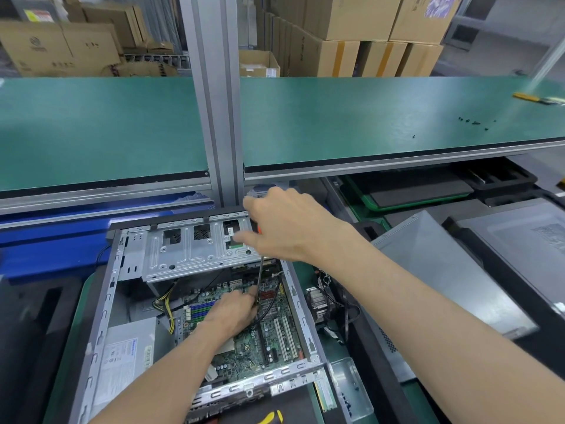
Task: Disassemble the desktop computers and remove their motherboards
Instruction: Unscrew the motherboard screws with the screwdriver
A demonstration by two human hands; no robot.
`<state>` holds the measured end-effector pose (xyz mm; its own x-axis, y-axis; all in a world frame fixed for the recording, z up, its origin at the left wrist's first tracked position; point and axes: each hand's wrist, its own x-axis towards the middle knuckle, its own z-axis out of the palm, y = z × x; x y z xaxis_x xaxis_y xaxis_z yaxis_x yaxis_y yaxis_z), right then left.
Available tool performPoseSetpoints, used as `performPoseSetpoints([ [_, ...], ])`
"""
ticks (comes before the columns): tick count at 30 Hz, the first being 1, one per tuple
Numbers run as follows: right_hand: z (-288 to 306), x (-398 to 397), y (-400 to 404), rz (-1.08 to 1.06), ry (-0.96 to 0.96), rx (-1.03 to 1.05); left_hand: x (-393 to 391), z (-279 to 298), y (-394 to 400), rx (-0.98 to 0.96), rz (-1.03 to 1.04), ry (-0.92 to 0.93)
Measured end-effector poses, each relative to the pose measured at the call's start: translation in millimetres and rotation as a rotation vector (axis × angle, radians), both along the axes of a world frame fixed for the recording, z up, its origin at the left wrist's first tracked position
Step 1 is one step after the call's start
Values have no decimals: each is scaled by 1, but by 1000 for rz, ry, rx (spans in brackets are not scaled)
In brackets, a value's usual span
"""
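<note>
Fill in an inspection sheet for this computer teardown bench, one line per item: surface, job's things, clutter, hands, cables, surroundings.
Surface: green mat under the open case; green shelf above.
Job's things: desktop case lies open, motherboard still inside, drive cage and power supply in place.
Clutter: loose black screws on the shelf; heatsink and clear plastic tray right of the case.
Hands: right hand grips a screwdriver by its handle; left hand steadies its tip on the board.
Cables: yellow-black power leads inside; black cable crosses the board.
Surroundings: cardboard boxes behind; grey case panel on the right.
</note>
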<state>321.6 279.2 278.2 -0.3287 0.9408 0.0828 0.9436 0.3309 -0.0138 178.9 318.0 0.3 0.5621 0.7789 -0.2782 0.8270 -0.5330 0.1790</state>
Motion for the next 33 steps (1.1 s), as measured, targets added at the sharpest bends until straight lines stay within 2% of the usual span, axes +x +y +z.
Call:
performPoseSetpoints([
  [3,0,1,4,-27,4,-46,0,-1,0,-4,2,3],
  [9,7,8,-1,169,188,-254,3,-1,0,9,1,-8],
  [11,4,8,-4,130,187,-189,4,-1,0,-4,-1,-12],
  [13,-1,8,-3,13,54,-42,5,-2,-1,-12,0,-16],
  [15,-1,7,-1,-66,-29,10,5,-2,-2,-15,-6,-9],
  [23,8,12,-3,133,227,-251,4,1,-1,-4,-23,15],
  [28,0,10,-2,-73,-16,-8,1,2,-1,-15,-23,-1],
  [31,1,6,1,9,88,-98,-1,2,0,-31,-26,5],
  [33,3,4,1,89,82,-138,-1,2,0,-34,-28,20],
])
